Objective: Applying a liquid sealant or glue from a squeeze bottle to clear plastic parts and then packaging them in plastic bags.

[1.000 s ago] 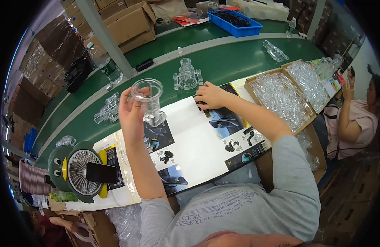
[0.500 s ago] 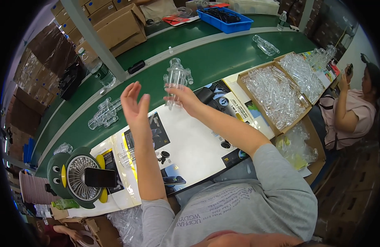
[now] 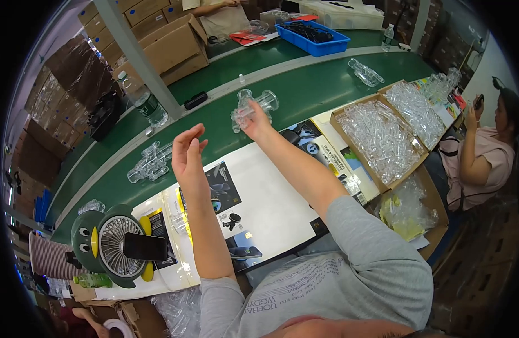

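My right hand (image 3: 256, 123) grips a clear fitting with several short side tubes and a flared end (image 3: 268, 101), held tilted over the green conveyor belt (image 3: 304, 81). To its left, my left hand (image 3: 190, 160) is raised above the edge of the white board (image 3: 271, 191), empty, with fingers loosely bent and apart. On the belt beyond that hand lies a similar clear fitting (image 3: 150, 163). Another clear fitting (image 3: 365, 73) rests farther right on the belt. Whether the held fitting is plastic or glass I cannot tell.
Cardboard trays of clear tubes (image 3: 377, 135) stand at the right. A penguin-shaped fan (image 3: 116, 245) with a phone (image 3: 144, 247) against it sits at the left. Behind are a water bottle (image 3: 144, 101), a metal post (image 3: 138, 56) and a blue bin (image 3: 313, 38). A co-worker (image 3: 484, 146) sits at the right.
My right hand has turned the clear fitting from upright to tilted, its flared end now pointing right. My left hand's fingers have drawn closer together. A person's arm has appeared at the back.
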The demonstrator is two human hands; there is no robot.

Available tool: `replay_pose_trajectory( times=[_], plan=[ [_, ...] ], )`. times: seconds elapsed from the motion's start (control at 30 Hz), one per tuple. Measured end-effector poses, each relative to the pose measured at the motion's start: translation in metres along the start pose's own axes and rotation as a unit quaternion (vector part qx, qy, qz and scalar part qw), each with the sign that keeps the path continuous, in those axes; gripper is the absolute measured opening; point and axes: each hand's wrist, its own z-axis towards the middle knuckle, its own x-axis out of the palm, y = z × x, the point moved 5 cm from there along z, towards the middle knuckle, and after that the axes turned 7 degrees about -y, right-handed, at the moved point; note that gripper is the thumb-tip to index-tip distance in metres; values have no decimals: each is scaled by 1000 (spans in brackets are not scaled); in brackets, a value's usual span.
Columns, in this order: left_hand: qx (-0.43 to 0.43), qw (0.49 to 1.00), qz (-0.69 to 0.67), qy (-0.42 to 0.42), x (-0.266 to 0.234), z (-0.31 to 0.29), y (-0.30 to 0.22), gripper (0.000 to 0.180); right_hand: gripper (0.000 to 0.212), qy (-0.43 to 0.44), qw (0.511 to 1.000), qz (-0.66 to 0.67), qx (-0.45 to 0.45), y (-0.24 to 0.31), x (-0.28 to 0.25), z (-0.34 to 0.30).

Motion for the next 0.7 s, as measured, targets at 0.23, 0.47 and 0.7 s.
replay_pose_trajectory(
  times=[0.23, 0.47, 0.7],
  plan=[
    [12, 995, 41, -87, -39, 10, 21, 33, 38, 94, 982, -163, 14, -13, 1, -122],
    [-160, 969, -131, -133, -30, 10, 59, 43, 50, 287, 663, -610, -326, -16, 13, -212],
    [-97, 914, -283, -272, -87, 30, 34, 38, 50, 376, 462, -591, -545, -20, 20, -239]
  ],
)
